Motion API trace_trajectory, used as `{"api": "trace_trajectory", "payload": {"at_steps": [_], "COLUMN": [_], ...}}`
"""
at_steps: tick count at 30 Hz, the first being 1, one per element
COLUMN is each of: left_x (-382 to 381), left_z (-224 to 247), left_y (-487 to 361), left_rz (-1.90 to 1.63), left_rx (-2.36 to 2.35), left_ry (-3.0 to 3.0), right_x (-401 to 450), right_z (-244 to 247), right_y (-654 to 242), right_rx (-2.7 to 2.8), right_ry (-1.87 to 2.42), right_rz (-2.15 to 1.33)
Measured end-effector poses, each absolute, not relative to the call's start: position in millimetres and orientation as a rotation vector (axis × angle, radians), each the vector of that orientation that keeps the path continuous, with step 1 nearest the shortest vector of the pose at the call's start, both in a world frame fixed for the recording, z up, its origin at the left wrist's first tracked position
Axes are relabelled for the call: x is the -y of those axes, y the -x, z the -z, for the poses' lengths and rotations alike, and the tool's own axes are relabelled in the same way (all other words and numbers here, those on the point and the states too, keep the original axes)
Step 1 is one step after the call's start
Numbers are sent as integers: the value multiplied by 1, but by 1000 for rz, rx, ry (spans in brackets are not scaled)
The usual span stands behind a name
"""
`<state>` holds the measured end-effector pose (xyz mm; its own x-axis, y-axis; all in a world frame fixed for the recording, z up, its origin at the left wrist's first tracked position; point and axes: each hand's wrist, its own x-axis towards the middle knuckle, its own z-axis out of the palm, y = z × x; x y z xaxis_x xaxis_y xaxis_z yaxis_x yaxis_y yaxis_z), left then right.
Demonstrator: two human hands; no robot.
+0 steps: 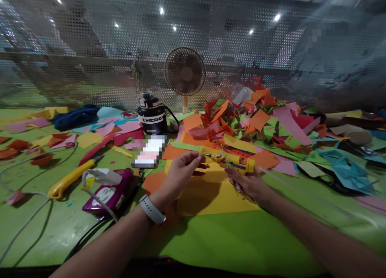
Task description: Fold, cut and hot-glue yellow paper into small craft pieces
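Both my hands are at a yellow tube-shaped object with small dark and coloured markings on its side. The fingers of my left hand are pinched together at its left end, and a white watch band is on that wrist. My right hand is wrapped around the right end from below, its thumb at the near side. A thin green strip crosses the tube near its middle. Beneath the hands lies a yellow paper sheet. Exactly what the tube is cannot be made out.
Heaped paper scraps cover the back right. Left of the hands are a phone, a purple power strip with a white charger and cables, and a yellow-handled tool. Behind stand a black bottle and a fan.
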<state>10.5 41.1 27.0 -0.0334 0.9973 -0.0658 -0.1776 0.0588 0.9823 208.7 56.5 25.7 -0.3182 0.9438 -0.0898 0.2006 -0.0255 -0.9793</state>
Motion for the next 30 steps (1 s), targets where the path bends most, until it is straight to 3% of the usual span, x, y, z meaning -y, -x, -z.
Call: {"api": "trace_trajectory", "payload": {"at_steps": [30], "left_x": [-40], "left_z": [-26], "left_y": [-10], "left_rz": [-1307], "left_rx": [-1109], "left_ry": [-1056], "right_x": [-60], "right_z": [-17], "right_y": [-214], "right_rx": [1596], "right_ry": [1201], "right_rz": [-1404]}}
